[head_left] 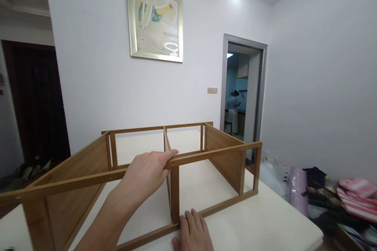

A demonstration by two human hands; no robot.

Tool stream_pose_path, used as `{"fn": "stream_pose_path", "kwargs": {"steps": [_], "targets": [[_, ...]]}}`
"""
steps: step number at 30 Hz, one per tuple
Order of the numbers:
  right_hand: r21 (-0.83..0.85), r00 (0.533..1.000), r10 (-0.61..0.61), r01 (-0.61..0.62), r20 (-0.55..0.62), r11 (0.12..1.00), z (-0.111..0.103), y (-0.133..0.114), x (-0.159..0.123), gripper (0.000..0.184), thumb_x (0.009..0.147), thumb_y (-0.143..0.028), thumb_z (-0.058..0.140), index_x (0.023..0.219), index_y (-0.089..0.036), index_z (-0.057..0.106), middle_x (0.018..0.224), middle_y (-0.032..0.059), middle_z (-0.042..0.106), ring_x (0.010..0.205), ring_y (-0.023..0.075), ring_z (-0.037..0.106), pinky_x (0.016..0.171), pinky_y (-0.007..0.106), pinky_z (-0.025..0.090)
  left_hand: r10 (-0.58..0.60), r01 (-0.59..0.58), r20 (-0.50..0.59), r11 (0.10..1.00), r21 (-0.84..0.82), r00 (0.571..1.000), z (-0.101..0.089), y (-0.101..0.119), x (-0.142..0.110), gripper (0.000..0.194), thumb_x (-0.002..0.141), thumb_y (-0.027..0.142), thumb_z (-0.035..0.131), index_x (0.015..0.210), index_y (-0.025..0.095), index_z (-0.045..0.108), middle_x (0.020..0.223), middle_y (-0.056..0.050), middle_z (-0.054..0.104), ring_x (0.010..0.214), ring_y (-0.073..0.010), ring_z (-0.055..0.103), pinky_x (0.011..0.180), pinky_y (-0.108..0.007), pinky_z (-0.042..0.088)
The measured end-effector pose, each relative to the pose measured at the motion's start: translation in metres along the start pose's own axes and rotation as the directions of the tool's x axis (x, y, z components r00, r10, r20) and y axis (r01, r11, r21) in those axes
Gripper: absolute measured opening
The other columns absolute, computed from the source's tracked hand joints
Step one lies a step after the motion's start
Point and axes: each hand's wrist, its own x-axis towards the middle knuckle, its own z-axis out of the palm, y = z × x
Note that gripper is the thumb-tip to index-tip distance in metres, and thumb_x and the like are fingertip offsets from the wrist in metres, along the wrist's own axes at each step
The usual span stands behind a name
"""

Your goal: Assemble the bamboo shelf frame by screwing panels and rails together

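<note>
A brown, rectangular wooden frame with crossbars and solid side panels (218, 152) lies on a smooth, white-topped table (273, 215), its rails at two levels. The person's left hand (147, 168) is clamped over the near upper rail, fingers on top where the brown, upright middle post (176, 192) meets it. Lower down and apart from it, the right hand (194, 232) lays its fingers across the near bottom rail beside the foot of that post; whether they grip it cannot be told.

To the right of the table stand a shiny purple roll (297, 188) and pink-and-white striped fabric (357, 198). On the white wall beyond hangs a pale-gold-framed bottle-and-glass picture (155, 19). Through a grey-framed doorway (224, 82), another person (232, 110) stands in a farther room.
</note>
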Motion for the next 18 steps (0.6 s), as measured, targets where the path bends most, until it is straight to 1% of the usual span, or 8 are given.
{"fn": "stream_pose_path", "kwargs": {"steps": [5,7,10,15,18], "targets": [[-0.035,0.999,-0.049,0.048,-0.015,0.998,0.001,0.004,-0.001,0.046,0.084,-0.038,0.067,0.123,-0.014,0.063,0.125,0.0165,0.066,0.12,0.0374,0.057,0.102,0.049,0.043,0.018,-0.018,0.001,0.997,-0.07,1.0,-0.003,-0.003,-0.002,0.047,0.085,0.028,0.052,0.132,0.033,0.058,0.114,-0.003,0.074,0.11,-0.0277,0.066,0.092,-0.039,0.048],[-0.024,0.997,-0.072,0.071,-0.023,0.997,-0.002,0.004,-0.001,0.046,0.085,-0.038,0.064,0.124,-0.013,0.062,0.125,0.0172,0.066,0.12,0.0374,0.057,0.102,0.049,0.042,0.027,-0.027,0.006,0.996,-0.084,1.0,-0.005,-0.005,-0.003,0.045,0.087,0.031,0.051,0.131,0.033,0.059,0.116,-0.002,0.074,0.11,-0.0267,0.066,0.093,-0.038,0.048],[0.015,0.993,-0.114,0.114,-0.004,0.993,-0.011,0.002,-0.002,0.045,0.088,-0.04,0.06,0.124,-0.013,0.062,0.124,0.0174,0.066,0.119,0.0367,0.057,0.101,0.049,0.042,0.032,-0.03,0.018,0.995,-0.092,0.999,-0.005,-0.007,-0.005,0.043,0.089,0.036,0.049,0.131,0.033,0.059,0.116,-0.001,0.074,0.108,-0.0259,0.067,0.092,-0.037,0.048],[0.055,0.997,-0.065,0.067,-0.032,0.996,-0.03,-0.009,-0.003,0.041,0.09,-0.036,0.058,0.122,-0.011,0.063,0.125,0.0172,0.065,0.122,0.0361,0.055,0.104,0.049,0.04,0.02,-0.017,0.041,0.998,-0.066,0.999,-0.004,-0.009,-0.005,0.047,0.09,0.042,0.047,0.135,0.034,0.056,0.118,-0.001,0.073,0.104,-0.0252,0.068,0.088,-0.036,0.048],[0.053,0.998,-0.06,0.062,-0.029,0.997,-0.035,-0.014,-0.004,0.041,0.09,-0.034,0.059,0.123,-0.009,0.062,0.127,0.0179,0.064,0.123,0.0366,0.054,0.104,0.049,0.039,0.014,-0.011,0.051,0.999,-0.053,0.999,-0.003,-0.011,-0.003,0.047,0.09,0.044,0.046,0.136,0.035,0.055,0.116,0.001,0.073,0.101,-0.0249,0.068,0.082,-0.035,0.048]]}}
